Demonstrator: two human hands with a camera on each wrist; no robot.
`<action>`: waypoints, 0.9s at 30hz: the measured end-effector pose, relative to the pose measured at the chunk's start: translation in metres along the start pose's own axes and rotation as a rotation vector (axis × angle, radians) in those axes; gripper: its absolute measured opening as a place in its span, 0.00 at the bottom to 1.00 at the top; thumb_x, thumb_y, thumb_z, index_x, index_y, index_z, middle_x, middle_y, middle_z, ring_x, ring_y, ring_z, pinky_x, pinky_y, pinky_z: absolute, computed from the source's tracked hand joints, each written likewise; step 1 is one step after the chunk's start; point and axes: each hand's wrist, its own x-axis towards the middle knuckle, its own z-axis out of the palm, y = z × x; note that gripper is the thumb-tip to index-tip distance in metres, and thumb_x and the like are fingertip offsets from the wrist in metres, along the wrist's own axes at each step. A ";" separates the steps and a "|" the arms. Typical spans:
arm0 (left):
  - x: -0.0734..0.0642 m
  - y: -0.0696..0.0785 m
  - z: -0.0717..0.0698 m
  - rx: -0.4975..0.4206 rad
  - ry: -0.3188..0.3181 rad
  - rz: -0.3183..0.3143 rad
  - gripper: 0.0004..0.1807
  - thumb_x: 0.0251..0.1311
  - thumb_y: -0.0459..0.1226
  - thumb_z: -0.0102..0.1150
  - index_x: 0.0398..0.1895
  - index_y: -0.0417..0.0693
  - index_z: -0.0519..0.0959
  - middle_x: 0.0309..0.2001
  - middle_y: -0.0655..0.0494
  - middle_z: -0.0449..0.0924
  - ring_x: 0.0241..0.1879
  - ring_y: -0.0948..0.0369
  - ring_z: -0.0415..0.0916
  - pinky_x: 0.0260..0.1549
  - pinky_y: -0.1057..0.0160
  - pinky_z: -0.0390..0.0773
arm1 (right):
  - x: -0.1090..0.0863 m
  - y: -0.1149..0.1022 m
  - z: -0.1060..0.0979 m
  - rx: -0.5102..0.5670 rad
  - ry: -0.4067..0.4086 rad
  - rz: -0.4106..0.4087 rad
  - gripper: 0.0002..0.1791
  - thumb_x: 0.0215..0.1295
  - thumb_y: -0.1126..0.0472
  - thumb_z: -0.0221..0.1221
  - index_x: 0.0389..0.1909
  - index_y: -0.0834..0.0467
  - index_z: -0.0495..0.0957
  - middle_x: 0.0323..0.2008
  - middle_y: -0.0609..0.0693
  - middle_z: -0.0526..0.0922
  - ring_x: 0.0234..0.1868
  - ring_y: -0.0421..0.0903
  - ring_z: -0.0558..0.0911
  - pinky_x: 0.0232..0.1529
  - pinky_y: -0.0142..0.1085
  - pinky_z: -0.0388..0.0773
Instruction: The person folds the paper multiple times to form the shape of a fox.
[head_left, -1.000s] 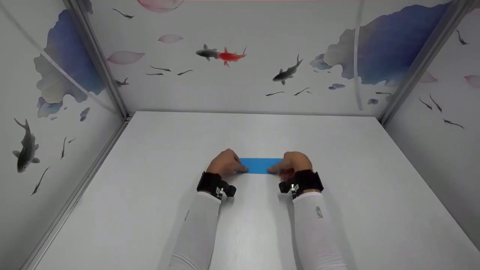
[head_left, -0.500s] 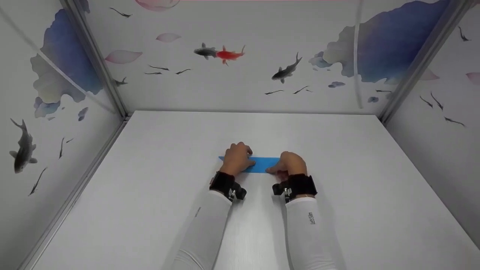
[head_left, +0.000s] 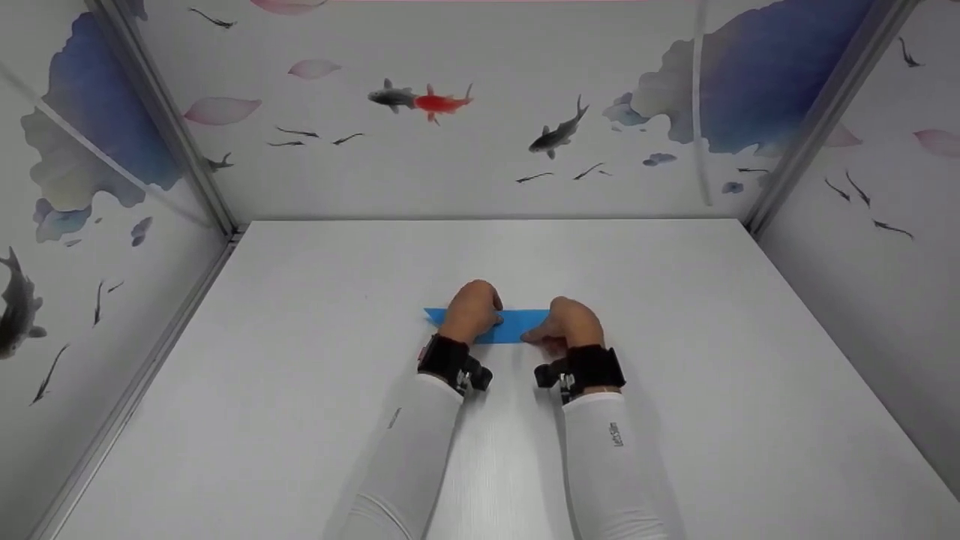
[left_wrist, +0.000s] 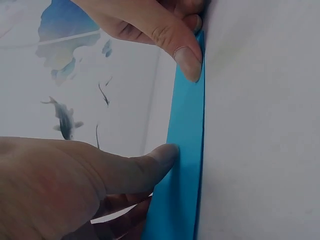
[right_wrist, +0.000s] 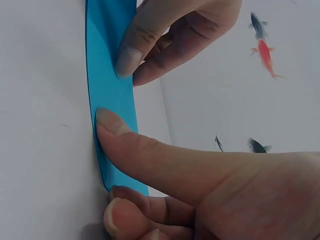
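OK, your left thumb (left_wrist: 162,155) lies on the face of the blue strip (head_left: 510,330), with the fingers of that left hand (head_left: 471,309) behind its far edge: a narrow pinch. Your right thumb (right_wrist: 115,127) presses the strip close to its near edge, and the right hand's other fingers are curled round under its right end, so that's a hold too. Thumb tips sit apart, a bare bit of blue between them. The strip runs left to right across the middle of the white table (head_left: 300,300); its left end sticks out past your left hand and comes to a slanted point. Can't tell how much of it lies flat. Each wrist has a black strap, left strap (head_left: 442,358) and right strap (head_left: 594,366), each with a small camera on its inner side: left camera (head_left: 478,375), right camera (head_left: 550,375). Below those, white sleeves (head_left: 615,480) cover both your forearms, dark lettering on the right one. Past the table's far edge, the back wall (head_left: 480,172) carries a red fish (head_left: 442,103), dark fish (head_left: 557,137), pink petals (head_left: 223,110) and blue-grey patches; grey posts (head_left: 163,112) mark the corners.
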 end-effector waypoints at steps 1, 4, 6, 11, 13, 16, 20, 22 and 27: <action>0.001 0.000 -0.001 -0.012 -0.015 0.008 0.11 0.56 0.37 0.68 0.42 0.44 0.85 0.43 0.51 0.84 0.47 0.54 0.79 0.49 0.57 0.78 | 0.000 0.000 0.000 -0.003 0.005 -0.005 0.29 0.48 0.42 0.72 0.40 0.62 0.79 0.18 0.50 0.78 0.19 0.43 0.76 0.20 0.34 0.70; 0.005 -0.002 -0.005 -0.011 -0.068 0.026 0.11 0.55 0.36 0.69 0.41 0.43 0.85 0.42 0.51 0.84 0.43 0.55 0.81 0.46 0.57 0.79 | -0.001 0.000 0.003 -0.015 0.008 -0.014 0.33 0.48 0.41 0.72 0.44 0.63 0.78 0.19 0.50 0.78 0.20 0.44 0.76 0.21 0.34 0.69; 0.009 -0.002 -0.010 0.006 -0.111 0.033 0.10 0.54 0.36 0.70 0.39 0.44 0.86 0.40 0.51 0.85 0.40 0.56 0.81 0.45 0.57 0.80 | -0.001 0.000 0.004 -0.012 0.004 -0.012 0.34 0.48 0.41 0.72 0.46 0.63 0.77 0.19 0.50 0.78 0.20 0.44 0.76 0.21 0.34 0.70; 0.020 0.001 -0.022 0.005 -0.224 0.022 0.08 0.53 0.38 0.71 0.36 0.47 0.86 0.39 0.52 0.85 0.39 0.57 0.78 0.47 0.55 0.79 | 0.003 0.002 0.003 0.010 0.019 0.007 0.35 0.46 0.42 0.73 0.47 0.63 0.77 0.22 0.51 0.78 0.21 0.45 0.76 0.22 0.35 0.70; 0.021 0.001 -0.025 0.001 -0.244 0.004 0.08 0.52 0.39 0.72 0.36 0.48 0.87 0.40 0.53 0.85 0.40 0.57 0.78 0.48 0.54 0.78 | 0.003 0.002 0.003 0.018 0.015 0.010 0.35 0.45 0.42 0.74 0.47 0.62 0.78 0.22 0.51 0.79 0.21 0.44 0.76 0.22 0.35 0.70; 0.019 -0.003 -0.028 -0.007 -0.237 -0.026 0.09 0.51 0.39 0.73 0.35 0.48 0.88 0.40 0.52 0.86 0.42 0.56 0.79 0.49 0.55 0.78 | 0.005 0.000 0.003 0.056 -0.020 0.020 0.34 0.45 0.43 0.74 0.45 0.63 0.78 0.20 0.50 0.79 0.20 0.43 0.77 0.21 0.34 0.71; 0.016 -0.004 -0.027 -0.075 -0.192 -0.042 0.10 0.50 0.39 0.73 0.36 0.47 0.88 0.41 0.50 0.86 0.44 0.53 0.81 0.49 0.54 0.79 | 0.007 0.003 0.000 0.126 -0.046 0.033 0.29 0.46 0.46 0.75 0.41 0.63 0.79 0.18 0.51 0.81 0.18 0.43 0.78 0.20 0.33 0.73; 0.014 -0.005 -0.025 -0.113 -0.169 -0.045 0.11 0.50 0.40 0.73 0.37 0.48 0.88 0.42 0.50 0.86 0.45 0.53 0.82 0.49 0.54 0.79 | 0.010 0.006 -0.003 0.145 -0.047 0.022 0.26 0.47 0.47 0.74 0.38 0.63 0.80 0.19 0.51 0.81 0.18 0.43 0.79 0.20 0.33 0.74; 0.004 -0.017 -0.016 -0.289 -0.122 -0.090 0.11 0.52 0.42 0.72 0.39 0.50 0.88 0.45 0.50 0.85 0.45 0.53 0.80 0.48 0.53 0.79 | 0.017 0.021 -0.006 0.215 -0.065 -0.045 0.21 0.50 0.45 0.72 0.30 0.61 0.83 0.20 0.50 0.82 0.19 0.42 0.78 0.21 0.33 0.73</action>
